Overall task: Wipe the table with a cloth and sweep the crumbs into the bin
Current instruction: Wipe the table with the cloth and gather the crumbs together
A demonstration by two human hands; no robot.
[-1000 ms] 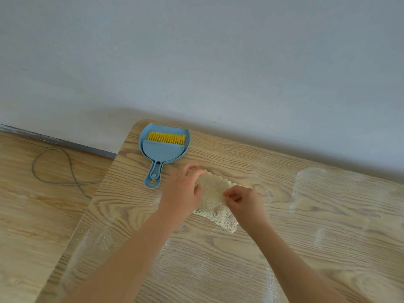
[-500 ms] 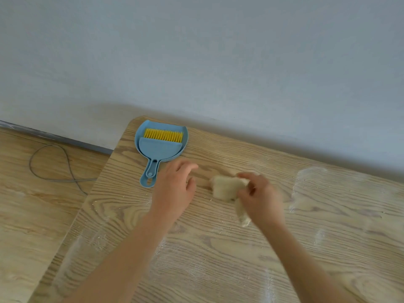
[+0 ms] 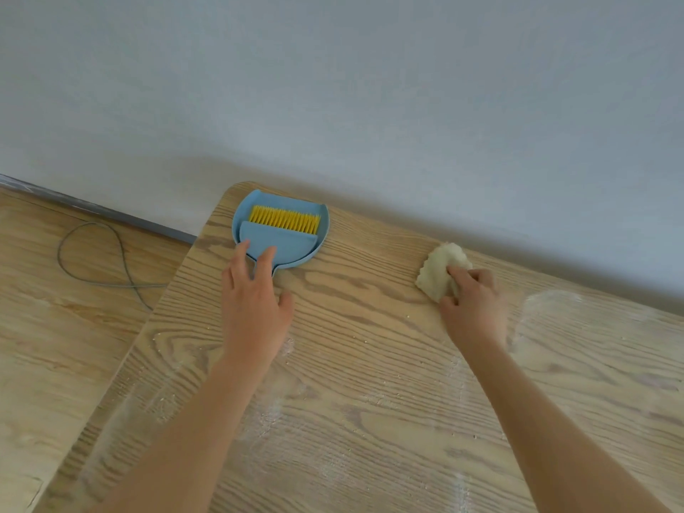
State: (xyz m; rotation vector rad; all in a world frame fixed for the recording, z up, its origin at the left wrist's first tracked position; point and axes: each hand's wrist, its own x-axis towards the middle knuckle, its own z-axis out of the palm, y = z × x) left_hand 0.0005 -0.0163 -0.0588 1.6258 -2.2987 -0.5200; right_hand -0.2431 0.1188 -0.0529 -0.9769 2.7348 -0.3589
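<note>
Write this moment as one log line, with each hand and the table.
left hand: open, fingers over blue dustpan | right hand: grips cloth by far edge | table: white residue visible

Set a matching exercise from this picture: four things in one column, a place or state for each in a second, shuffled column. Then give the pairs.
Column A
1. blue plastic dustpan with yellow-bristled brush
2. cream fluffy cloth
3. left hand
4. thin grey cable

Column B
a. looped on the wooden floor
b. bunched in the right hand, near the wall
c. open, fingertips reaching the dustpan's near edge
d. lying at the far left corner of the wood-grain table

Pairs: 1-d, 2-b, 3-c, 4-a
</note>
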